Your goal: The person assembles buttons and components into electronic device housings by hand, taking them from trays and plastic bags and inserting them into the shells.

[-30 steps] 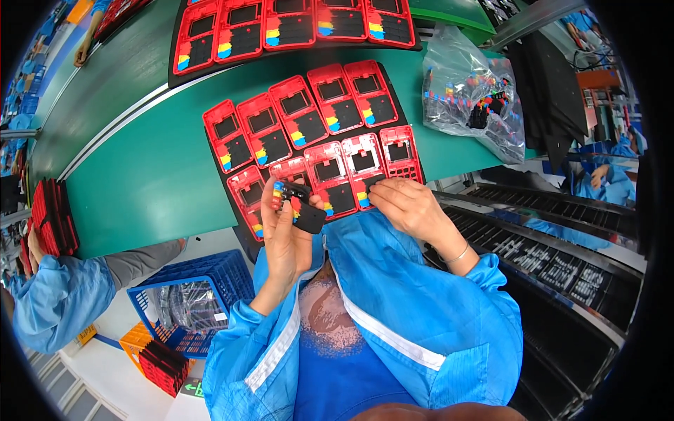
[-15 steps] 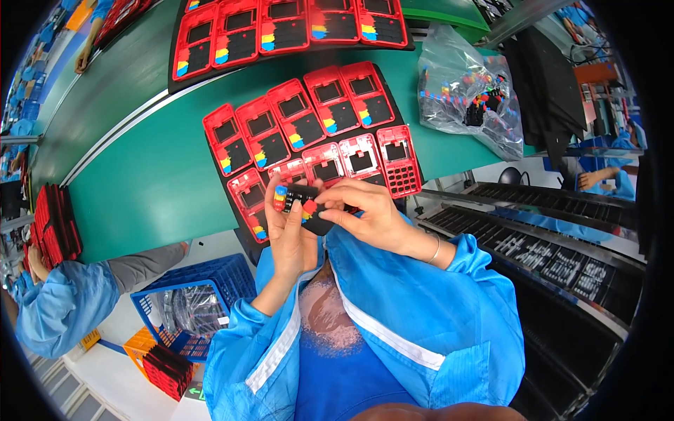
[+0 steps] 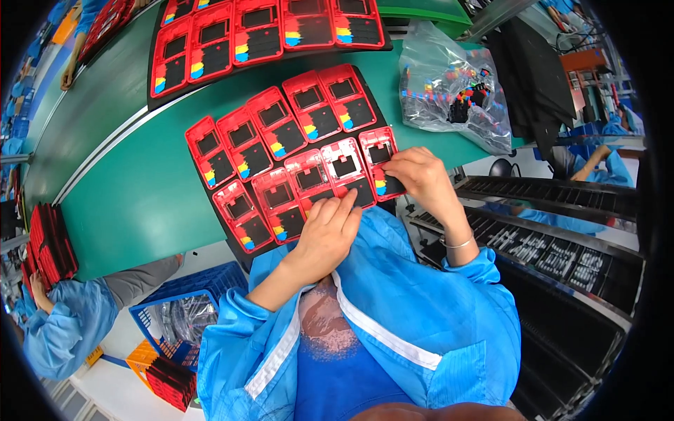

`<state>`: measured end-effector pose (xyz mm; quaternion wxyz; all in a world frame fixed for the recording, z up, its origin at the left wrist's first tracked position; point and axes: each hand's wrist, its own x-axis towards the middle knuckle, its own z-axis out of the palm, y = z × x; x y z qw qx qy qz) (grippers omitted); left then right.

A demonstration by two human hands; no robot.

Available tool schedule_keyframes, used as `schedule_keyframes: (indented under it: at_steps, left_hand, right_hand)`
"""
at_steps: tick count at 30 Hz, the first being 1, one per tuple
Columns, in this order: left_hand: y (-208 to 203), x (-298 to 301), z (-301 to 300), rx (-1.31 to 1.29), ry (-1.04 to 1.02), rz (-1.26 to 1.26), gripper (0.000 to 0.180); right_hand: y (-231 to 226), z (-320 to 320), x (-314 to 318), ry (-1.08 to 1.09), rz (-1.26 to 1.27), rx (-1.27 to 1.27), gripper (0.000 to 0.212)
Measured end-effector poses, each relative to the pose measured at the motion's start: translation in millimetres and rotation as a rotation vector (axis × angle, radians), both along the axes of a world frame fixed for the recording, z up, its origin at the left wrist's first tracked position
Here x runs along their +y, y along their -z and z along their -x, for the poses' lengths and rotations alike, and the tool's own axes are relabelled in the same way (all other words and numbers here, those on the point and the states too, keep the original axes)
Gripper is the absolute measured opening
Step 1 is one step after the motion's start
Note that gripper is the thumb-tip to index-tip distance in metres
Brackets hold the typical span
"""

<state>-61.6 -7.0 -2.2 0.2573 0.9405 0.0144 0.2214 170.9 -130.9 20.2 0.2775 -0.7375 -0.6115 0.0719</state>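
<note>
Red plastic device casings with black keypads and blue, yellow and red corner keys lie in two rows on a black tray. My right hand has its fingertips together at the upper edge of the black keypad in the near row's rightmost casing. My left hand lies with extended fingers over the neighbouring casing. Its fingertips touch that casing's keypad, and nothing shows in its grasp. The left hand hides part of the casing beside it.
Farther off, another black tray holds similar red casings. A clear bag of small coloured parts lies at the right, near black sheets. Blue crate and slatted rack flank me. Another person's sleeve is at left.
Both hands have moved from in front of my chest to the near row, no longer holding a keypad up together. The rightmost casing, earlier with bare key holes, now contains a black keypad.
</note>
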Motion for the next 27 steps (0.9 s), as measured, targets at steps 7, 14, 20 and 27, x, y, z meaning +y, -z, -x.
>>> schedule_keyframes:
  at_steps: [7, 14, 20, 27]
  left_hand:
    - [-8.4, -3.2, -21.9, 0.148, -0.009, -0.215, 0.052]
    - [7.7, -2.3, -26.1, 0.195, 0.006, -0.485, 0.050]
    - [12.4, -5.7, -25.8, 0.199, 0.018, -0.414, 0.049]
    - [13.5, -4.2, -24.4, 0.166, 0.020, -0.277, 0.047]
  right_hand:
    - [-1.6, 2.3, -13.4, -0.013, -0.112, -0.117, 0.024]
    - [17.2, 15.1, -42.4, -0.146, 0.007, -0.284, 0.057]
    - [33.1, 9.1, -50.9, -0.173, 0.040, -0.493, 0.050]
    - [24.3, -17.2, -42.2, -0.166, -0.031, 0.168, 0.042]
